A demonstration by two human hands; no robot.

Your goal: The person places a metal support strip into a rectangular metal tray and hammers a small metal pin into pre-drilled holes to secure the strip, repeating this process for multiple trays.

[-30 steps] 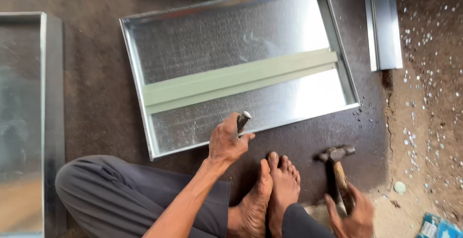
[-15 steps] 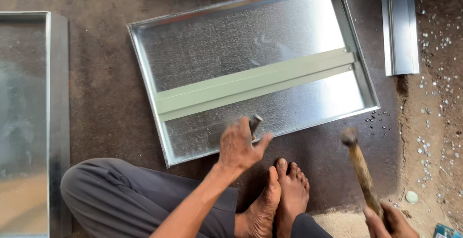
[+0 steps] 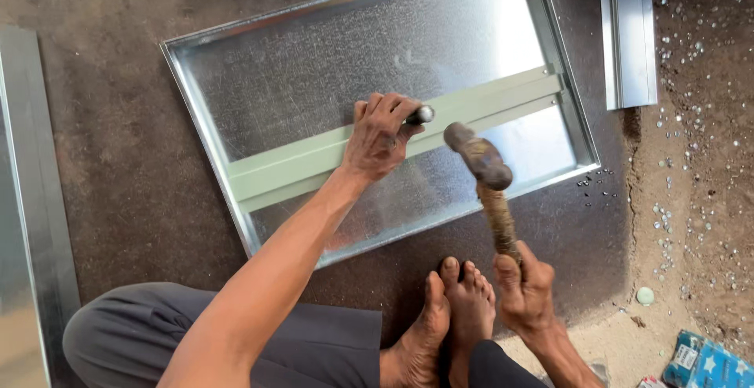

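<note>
I see my left hand closed around a short steel punch, its fist resting on the pale green flat metal strip that runs across a shallow rectangular galvanised sheet-metal tray. The tray lies slightly askew on the dark brown floor, towards its far edge. My right hand grips the worn wooden handle of a rusty steel-headed hammer; the head hangs just beside the punch's top, and I cannot tell whether they touch. My bare feet rest together at the near edge of the floor, just short of the tray's near rim. A folded grey metal channel lies near the far right corner, and small shiny rivets are scattered over the sandy ground along the right edge.
</note>
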